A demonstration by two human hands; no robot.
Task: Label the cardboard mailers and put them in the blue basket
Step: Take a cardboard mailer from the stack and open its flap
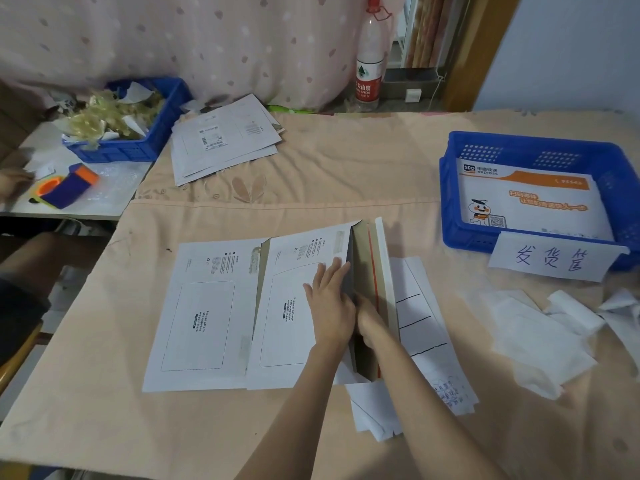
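Observation:
A white cardboard mailer (287, 313) lies in the middle of the table, its brown-lined flap (372, 271) with a red tear strip standing up along its right side. My left hand (329, 303) lies flat on the mailer's face beside the opening, fingers straight. My right hand (370, 323) reaches into the opening under the flap, its fingers hidden. A second white mailer (201, 317) lies flat just left of the first, partly under it. The blue basket (450, 216) stands at the right and holds a white and orange express mailer (530, 199).
A label sheet (422, 320) sticks out under the flap, with crumpled white backing papers (540, 341) to its right. A mailer stack (225, 140), a blue crate of scraps (145, 147) and a bottle (370, 57) stand at the back. A tape dispenser (65, 188) and another person's hand (14, 185) are far left.

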